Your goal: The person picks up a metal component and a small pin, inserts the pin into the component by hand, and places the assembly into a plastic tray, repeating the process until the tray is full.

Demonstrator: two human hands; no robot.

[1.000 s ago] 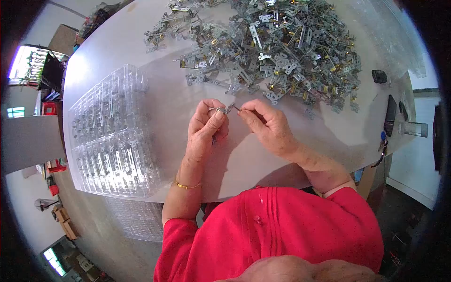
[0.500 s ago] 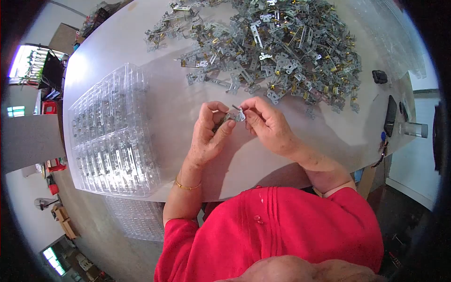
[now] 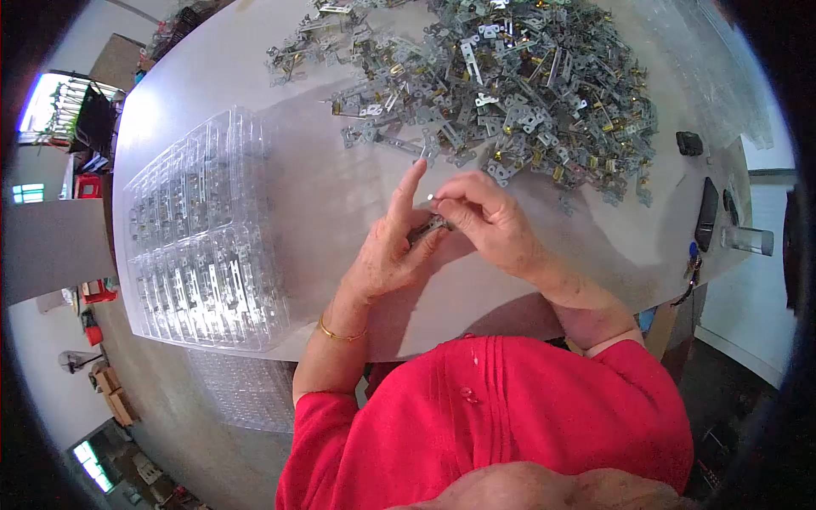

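My left hand [image 3: 384, 255] is closed on a small metal bracket [image 3: 427, 228], thumb against it and the index finger stretched up. Close on its right, my right hand [image 3: 497, 229] pinches thumb and forefinger together over the bracket's end. A tiny bright tip [image 3: 431, 197] shows at these fingers; what kind of piece it is I cannot make out. Beyond both hands lies a large pile of loose metal brackets [image 3: 527, 102], silvery with some brass-coloured parts. To the left, a clear plastic tray [image 3: 200, 346] holds rows of similar metal pieces.
The white table [image 3: 331, 204] carries all of this. On its right side are a black object [image 3: 705, 212], a small dark block [image 3: 688, 143], a clear cylinder [image 3: 748, 240] and blue-tipped pliers [image 3: 693, 259]. Clear plastic sheets [image 3: 714, 68] lie at the far right.
My left index finger has straightened upward from its curl. The bracket has tilted and sits lower between my hands, and my right fingers have closed in over it.
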